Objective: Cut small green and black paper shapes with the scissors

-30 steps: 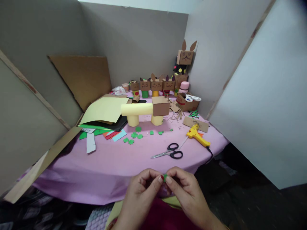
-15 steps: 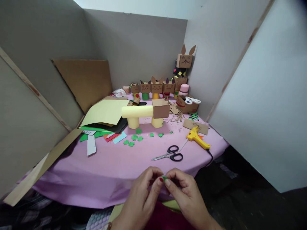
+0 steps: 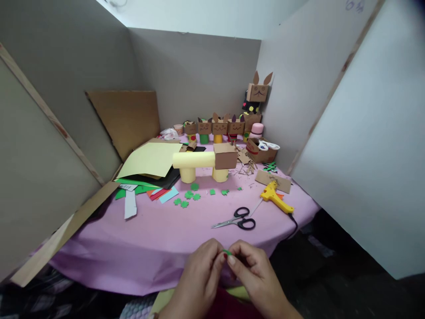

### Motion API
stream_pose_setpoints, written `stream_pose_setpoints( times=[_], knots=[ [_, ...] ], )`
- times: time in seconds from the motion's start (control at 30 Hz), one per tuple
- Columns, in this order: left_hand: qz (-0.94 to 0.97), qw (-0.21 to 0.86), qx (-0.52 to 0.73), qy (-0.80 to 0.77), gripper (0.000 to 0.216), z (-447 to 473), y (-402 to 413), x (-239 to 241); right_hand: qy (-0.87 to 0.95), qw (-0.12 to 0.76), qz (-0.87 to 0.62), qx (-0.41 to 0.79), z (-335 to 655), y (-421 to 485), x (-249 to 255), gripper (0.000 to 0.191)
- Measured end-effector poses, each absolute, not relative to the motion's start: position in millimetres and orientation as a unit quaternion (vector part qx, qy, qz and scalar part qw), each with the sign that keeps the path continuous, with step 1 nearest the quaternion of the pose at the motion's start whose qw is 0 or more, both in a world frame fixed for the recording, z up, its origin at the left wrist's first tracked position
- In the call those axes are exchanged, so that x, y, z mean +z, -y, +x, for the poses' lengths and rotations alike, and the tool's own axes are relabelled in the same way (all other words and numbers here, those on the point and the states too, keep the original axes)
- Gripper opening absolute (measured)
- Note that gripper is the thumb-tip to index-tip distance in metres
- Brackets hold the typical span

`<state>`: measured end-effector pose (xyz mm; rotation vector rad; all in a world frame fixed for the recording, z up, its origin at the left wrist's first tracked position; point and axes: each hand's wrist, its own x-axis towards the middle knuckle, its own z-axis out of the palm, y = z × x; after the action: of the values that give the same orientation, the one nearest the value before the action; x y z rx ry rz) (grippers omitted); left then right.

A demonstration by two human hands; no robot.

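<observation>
Between the fingertips of my left hand [image 3: 203, 272] and my right hand [image 3: 257, 272] is a small green paper piece [image 3: 227, 252]. Both hands pinch it just off the table's near edge; fingers cover most of it, so its outline is hidden. Beyond them lie scissors [image 3: 232, 220] with black handles, blades partly apart. Several green paper flowers [image 3: 189, 195] and a small green paper square [image 3: 213, 192] are scattered farther back. Behind these stands a yellow paper tube body [image 3: 194, 160] on short tube legs, with a brown cardboard box head [image 3: 226, 158] at its right end.
A yellow glue gun [image 3: 277, 199] rests at the right by a cardboard strip [image 3: 265, 178]. Paper sheets [image 3: 149, 159] are stacked at the left. Box-headed figures [image 3: 219, 128] line the back, near a cardboard box [image 3: 260, 153] holding white scissors [image 3: 268, 145]. Grey panels [image 3: 199, 71] enclose the table.
The view has tilted up slightly, so the table things sit lower and a little to the right. Both hands still pinch the green paper, which has turned slightly between the fingers.
</observation>
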<state>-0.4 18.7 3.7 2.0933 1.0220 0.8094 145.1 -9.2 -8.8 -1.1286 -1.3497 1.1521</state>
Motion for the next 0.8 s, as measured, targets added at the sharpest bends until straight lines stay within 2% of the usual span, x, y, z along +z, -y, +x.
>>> stream_pose_setpoints(
  times=[0.13, 0.23, 0.43, 0.63, 0.8],
  knots=[
    [0.743, 0.438, 0.313, -0.397, 0.027, -1.1, -21.5, 3.6, 0.491, 0.508, -0.426, 0.565, 145.4, 7.6, -10.4, 0.027],
    [0.699, 0.477, 0.335, -0.414, 0.026, -1.1, -25.1, 2.7, 0.478, 0.499, -0.432, 0.579, 143.2, 7.5, -12.2, 0.032],
    [0.725, 0.442, 0.321, -0.420, 0.025, -4.3, -29.0, 7.9, 0.509, 0.479, -0.437, 0.566, 141.2, 8.6, -12.4, 0.034],
    [0.715, 0.479, 0.313, -0.402, 0.025, -0.6, -22.6, 7.2, 0.476, 0.539, -0.448, 0.531, 136.2, 9.0, -16.6, 0.033],
    [0.748, 0.395, 0.321, -0.425, 0.024, 1.5, -19.4, 4.6, 0.471, 0.544, -0.450, 0.528, 133.5, 8.3, -24.3, 0.032]
  ],
)
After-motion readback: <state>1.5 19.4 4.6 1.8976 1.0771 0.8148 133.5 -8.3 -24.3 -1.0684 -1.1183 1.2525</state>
